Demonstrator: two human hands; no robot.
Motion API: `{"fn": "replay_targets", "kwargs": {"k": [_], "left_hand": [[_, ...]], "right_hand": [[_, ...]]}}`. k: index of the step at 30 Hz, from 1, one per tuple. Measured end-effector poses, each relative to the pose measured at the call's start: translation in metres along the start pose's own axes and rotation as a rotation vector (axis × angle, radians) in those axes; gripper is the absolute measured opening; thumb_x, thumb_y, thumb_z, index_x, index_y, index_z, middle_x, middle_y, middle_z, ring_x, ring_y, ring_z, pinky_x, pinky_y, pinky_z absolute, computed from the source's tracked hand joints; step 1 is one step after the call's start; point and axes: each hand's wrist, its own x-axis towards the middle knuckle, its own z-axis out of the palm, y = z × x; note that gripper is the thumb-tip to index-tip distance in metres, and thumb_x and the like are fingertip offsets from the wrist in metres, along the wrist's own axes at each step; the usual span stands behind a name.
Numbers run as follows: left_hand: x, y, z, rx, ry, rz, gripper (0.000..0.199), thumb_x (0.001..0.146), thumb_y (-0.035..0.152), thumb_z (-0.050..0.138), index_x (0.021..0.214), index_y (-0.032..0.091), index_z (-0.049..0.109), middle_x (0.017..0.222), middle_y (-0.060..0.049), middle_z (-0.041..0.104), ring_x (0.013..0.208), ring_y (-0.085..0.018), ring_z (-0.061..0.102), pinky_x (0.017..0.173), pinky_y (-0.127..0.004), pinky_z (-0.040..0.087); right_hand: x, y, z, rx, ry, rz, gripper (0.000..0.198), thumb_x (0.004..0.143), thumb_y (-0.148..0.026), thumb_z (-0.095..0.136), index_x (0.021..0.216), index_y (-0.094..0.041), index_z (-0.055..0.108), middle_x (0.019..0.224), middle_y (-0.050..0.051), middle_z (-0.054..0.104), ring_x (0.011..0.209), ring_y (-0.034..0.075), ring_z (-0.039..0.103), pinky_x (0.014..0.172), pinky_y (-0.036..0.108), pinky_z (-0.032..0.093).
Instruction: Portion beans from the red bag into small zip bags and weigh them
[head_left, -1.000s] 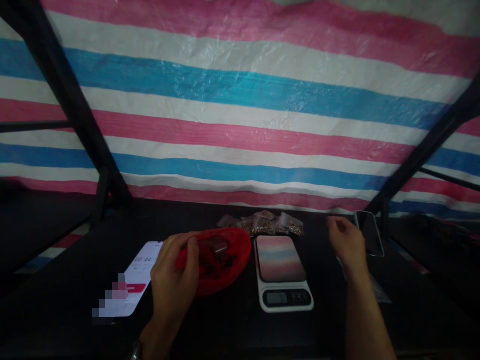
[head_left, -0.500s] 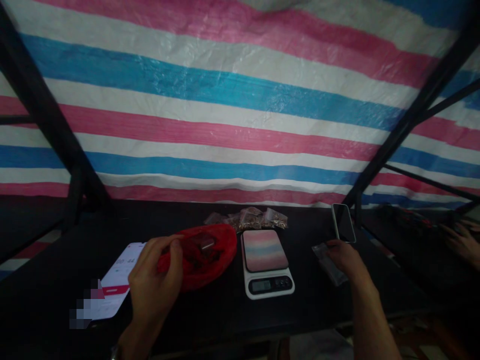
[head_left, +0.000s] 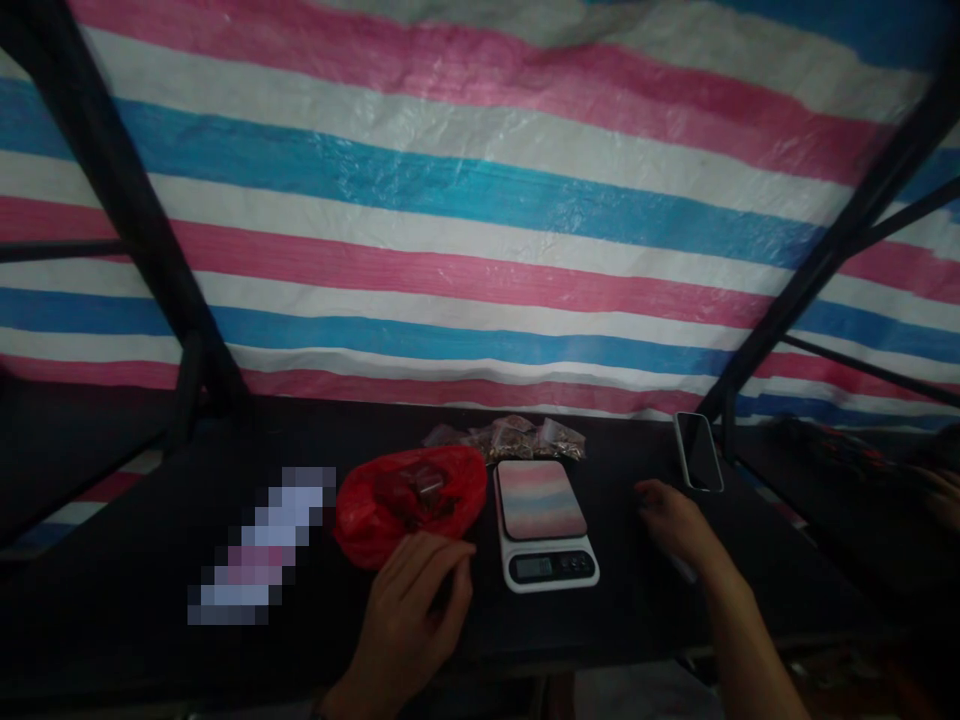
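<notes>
My left hand (head_left: 416, 610) is just in front of the open red plastic bag (head_left: 367, 500), its fingers stretched toward the right and the thumb apart. Nothing shows in it. Inside the red bag lies a small clear container (head_left: 429, 486) among dark contents too dim to make out. To the right of that bag stands a white digital scale (head_left: 544, 575) with a bare striped-looking platform. My right hand (head_left: 679, 525) is over the clear plastic bags (head_left: 684, 570), fingers bent and closed at their edge. The hand hides most of these bags.
Several small filled zip bags (head_left: 525, 440) lie behind the scale. A phone (head_left: 699, 452) rests at the right, and a blurred-out bright device (head_left: 259, 550) at the left. Black metal bars (head_left: 157, 240) rise before a striped sheet (head_left: 480, 260). Another person's hand (head_left: 941, 492) shows at the far right.
My left hand has let go of the red bag's rim and moved right and nearer to me. My right hand has shifted over the clear bags, covering more of them. The view has swung slightly left.
</notes>
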Motion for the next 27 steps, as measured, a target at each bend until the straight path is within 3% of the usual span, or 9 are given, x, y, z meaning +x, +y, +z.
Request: {"fn": "replay_targets", "kwargs": {"k": [4,6,8,12,15,17,19,24,27], "left_hand": [[-0.010,0.007,0.003,-0.043,-0.051,0.023,0.021,0.096,0.007,0.057,0.104,0.024,0.067,0.084,0.000,0.076,0.073,-0.014,0.072,0.078,-0.027,0.057],[-0.014,0.007,0.004,-0.052,-0.067,0.007,0.022,0.097,0.010,0.057,0.108,0.025,0.068,0.087,-0.001,0.077,0.076,-0.015,0.074,0.079,-0.027,0.058],[-0.019,0.007,0.007,-0.032,-0.088,-0.035,0.027,0.097,0.018,0.063,0.123,0.026,0.067,0.104,-0.006,0.079,0.093,-0.020,0.077,0.087,-0.032,0.061],[-0.026,0.008,0.014,-0.046,-0.129,-0.196,0.082,0.086,0.039,0.080,0.156,0.021,0.042,0.145,-0.018,0.066,0.130,-0.034,0.066,0.104,-0.047,0.059],[-0.028,0.007,0.016,-0.142,-0.053,-0.316,0.057,0.090,0.027,0.071,0.144,0.026,0.051,0.137,-0.013,0.070,0.126,-0.030,0.069,0.101,-0.046,0.061],[-0.027,0.003,0.014,-0.172,0.011,-0.372,0.043,0.091,0.020,0.064,0.133,0.026,0.057,0.128,-0.010,0.072,0.119,-0.027,0.071,0.097,-0.043,0.062],[-0.026,-0.003,0.008,-0.133,0.043,-0.360,0.044,0.089,0.019,0.065,0.132,0.025,0.058,0.125,-0.011,0.072,0.116,-0.027,0.071,0.096,-0.043,0.062],[-0.019,-0.018,-0.011,0.075,-0.002,-0.121,0.034,0.093,0.019,0.065,0.126,0.024,0.063,0.116,-0.010,0.074,0.114,-0.028,0.070,0.099,-0.042,0.059],[-0.017,-0.021,-0.020,0.039,-0.034,-0.061,0.027,0.096,0.024,0.068,0.123,0.022,0.062,0.116,-0.011,0.075,0.114,-0.027,0.072,0.100,-0.040,0.058]], "right_hand": [[0.000,-0.020,-0.005,0.067,-0.014,-0.029,0.031,0.074,-0.008,0.057,0.094,-0.021,0.078,0.084,0.007,0.079,0.081,0.024,0.077,0.078,0.032,0.057],[-0.004,-0.042,-0.008,0.138,-0.002,-0.079,0.029,0.079,-0.012,0.058,0.099,-0.020,0.076,0.086,0.007,0.079,0.084,0.024,0.077,0.081,0.034,0.058],[-0.019,-0.078,-0.008,0.327,0.002,-0.204,0.025,0.081,-0.019,0.063,0.104,-0.020,0.075,0.088,0.006,0.078,0.084,0.024,0.076,0.080,0.034,0.059],[-0.081,-0.167,0.010,0.730,-0.181,-0.544,0.018,0.087,-0.022,0.067,0.102,-0.024,0.076,0.096,0.004,0.078,0.081,0.019,0.073,0.076,0.030,0.059],[-0.125,-0.214,0.031,0.789,-0.251,-0.619,0.029,0.085,-0.008,0.060,0.099,-0.027,0.077,0.099,0.002,0.078,0.083,0.017,0.072,0.076,0.028,0.058],[-0.138,-0.226,0.042,0.818,-0.252,-0.571,0.031,0.084,-0.006,0.060,0.100,-0.027,0.077,0.098,0.002,0.077,0.083,0.017,0.072,0.075,0.028,0.057],[-0.141,-0.228,0.047,0.823,-0.260,-0.533,0.030,0.084,-0.006,0.061,0.101,-0.026,0.076,0.097,0.001,0.076,0.083,0.017,0.072,0.075,0.028,0.057],[-0.132,-0.225,0.044,0.774,-0.243,-0.531,0.030,0.083,-0.006,0.059,0.101,-0.025,0.073,0.097,0.002,0.076,0.080,0.017,0.072,0.076,0.029,0.057],[-0.133,-0.229,0.042,0.774,-0.252,-0.529,0.028,0.081,-0.006,0.060,0.097,-0.025,0.072,0.092,0.001,0.075,0.077,0.016,0.071,0.071,0.027,0.056]]}}
